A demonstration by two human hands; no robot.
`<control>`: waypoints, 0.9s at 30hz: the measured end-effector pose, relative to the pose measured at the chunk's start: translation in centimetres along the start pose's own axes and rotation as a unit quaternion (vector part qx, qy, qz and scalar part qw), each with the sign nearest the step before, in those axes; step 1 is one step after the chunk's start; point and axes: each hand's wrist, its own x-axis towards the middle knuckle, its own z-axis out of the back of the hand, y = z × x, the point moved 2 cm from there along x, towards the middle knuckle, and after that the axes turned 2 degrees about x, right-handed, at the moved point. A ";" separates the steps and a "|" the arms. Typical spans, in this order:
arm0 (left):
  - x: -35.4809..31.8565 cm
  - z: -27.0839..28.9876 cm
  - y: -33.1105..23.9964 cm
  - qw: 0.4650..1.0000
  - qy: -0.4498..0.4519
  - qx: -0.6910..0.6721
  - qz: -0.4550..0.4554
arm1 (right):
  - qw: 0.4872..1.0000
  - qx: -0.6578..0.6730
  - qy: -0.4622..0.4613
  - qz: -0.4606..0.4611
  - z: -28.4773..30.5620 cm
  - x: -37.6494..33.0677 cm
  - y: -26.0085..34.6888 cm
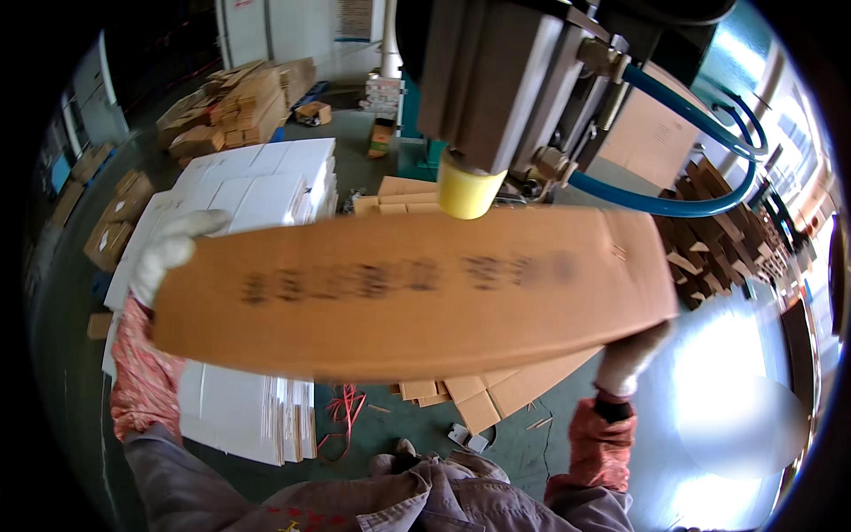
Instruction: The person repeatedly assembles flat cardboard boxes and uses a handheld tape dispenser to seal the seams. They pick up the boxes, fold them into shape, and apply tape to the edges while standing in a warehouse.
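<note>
A long brown cardboard box (pixel 399 332) with dark printing spans the middle of the view, slightly blurred by motion. My left hand (pixel 174 250), in a white glove, grips its left end, fingers over the upper edge. At the lower right corner my right hand (pixel 628 362), gloved too, holds the box from beneath, its fingers mostly hidden behind it. Just above the box's top edge hangs a grey metal machine head (pixel 483 80) with a yellow cylindrical piece (pixel 470 188) at its lower end. Whether that piece touches the box, I cannot tell.
Stacked white cardboard sheets (pixel 232 417) lie to the left, flat brown cardboard (pixel 496 390) beneath the box. Blue hoses (pixel 674 206) loop from the machine. Red strapping (pixel 346 403) lies on the floor. Brown cardboard piles stand far left (pixel 244 111) and right (pixel 718 230).
</note>
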 end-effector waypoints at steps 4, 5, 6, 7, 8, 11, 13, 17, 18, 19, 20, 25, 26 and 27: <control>1.6 -8.5 2.5 0.994 0.095 -0.022 -0.041 | 0.992 -0.069 0.030 0.102 6.6 7.4 4.4; 2.4 -12.2 2.4 0.981 0.142 -0.119 -0.062 | 0.989 -0.078 0.062 0.109 8.4 9.7 5.5; 3.5 -14.9 2.4 0.978 0.102 -0.174 -0.057 | 0.989 -0.101 0.032 0.106 9.4 11.3 6.0; 4.6 -17.2 2.0 0.970 0.063 -0.229 -0.055 | 0.987 -0.124 0.002 0.104 10.2 12.9 6.6; 5.6 -19.1 0.9 0.962 0.100 -0.246 -0.059 | 0.980 -0.153 0.005 0.127 11.2 14.7 7.2; 11.3 -21.3 0.1 0.968 0.155 -0.136 -0.143 | 0.966 -0.199 -0.021 0.166 13.0 18.5 9.1; 13.1 -22.0 0.7 0.976 0.112 -0.075 -0.170 | 0.960 -0.218 -0.055 0.167 12.5 19.8 8.3; 15.6 -23.4 1.9 0.976 0.039 -0.190 -0.096 | 0.967 -0.182 -0.071 0.164 14.1 22.6 6.8; 15.1 -23.9 1.3 0.977 -0.006 -0.199 -0.075 | 0.976 -0.149 -0.067 0.144 13.2 22.5 6.0; 14.5 -24.5 0.8 0.976 -0.047 -0.208 -0.051 | 0.976 -0.151 -0.062 0.144 13.0 22.3 5.7; 14.0 -25.1 -0.2 0.981 -0.080 -0.169 -0.052 | 0.976 -0.152 -0.056 0.144 12.7 22.2 5.4; 15.6 -22.8 0.3 0.983 0.002 -0.071 -0.167 | 0.970 -0.188 -0.075 0.136 10.2 22.4 4.0; 17.3 -20.8 1.1 0.964 0.053 -0.011 -0.260 | 0.958 -0.204 -0.085 0.182 10.0 22.8 3.8; 17.1 -20.5 1.3 0.963 0.055 -0.012 -0.265 | 0.963 -0.188 -0.078 0.176 9.8 22.9 3.4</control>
